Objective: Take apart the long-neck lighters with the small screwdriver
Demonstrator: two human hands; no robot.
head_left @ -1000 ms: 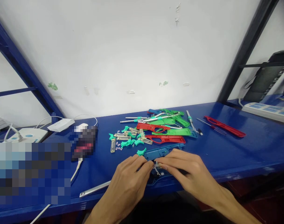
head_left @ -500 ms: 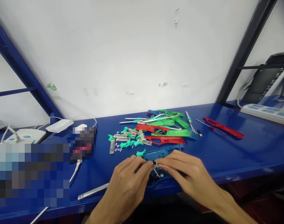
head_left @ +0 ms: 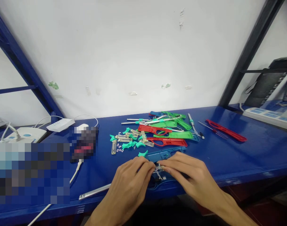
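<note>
My left hand (head_left: pixel 136 177) and my right hand (head_left: pixel 189 172) meet at the table's front edge, both with fingers pinched. Between the right fingertips sits a small pale part (head_left: pixel 160 167), possibly the end of a clear fuel tank. The left fingertips press beside it; what they grip is hidden. Below them lies a dark blue lighter shell half (head_left: pixel 155 185), with thin white wires (head_left: pixel 159 174) looping inside. A silver lighter tube (head_left: pixel 95 191) sticks out left from under my left hand. Just beyond my fingers rests another blue shell half (head_left: pixel 157 155), touching a teal trigger (head_left: pixel 142 154).
Clear fuel tanks (head_left: pixel 113 147) and teal triggers lie in a heap beyond my hands. Red shell halves (head_left: pixel 168 142), green shell halves (head_left: pixel 181 135) and metal tubes are piled behind. A red shell (head_left: pixel 228 131) lies right. Power strips (head_left: pixel 270 117) and a cabled phone (head_left: pixel 85 146) flank them.
The view has shifted very slightly. Both hands keep nearly the same pose over the blue shell, with only tiny fingertip movement.
</note>
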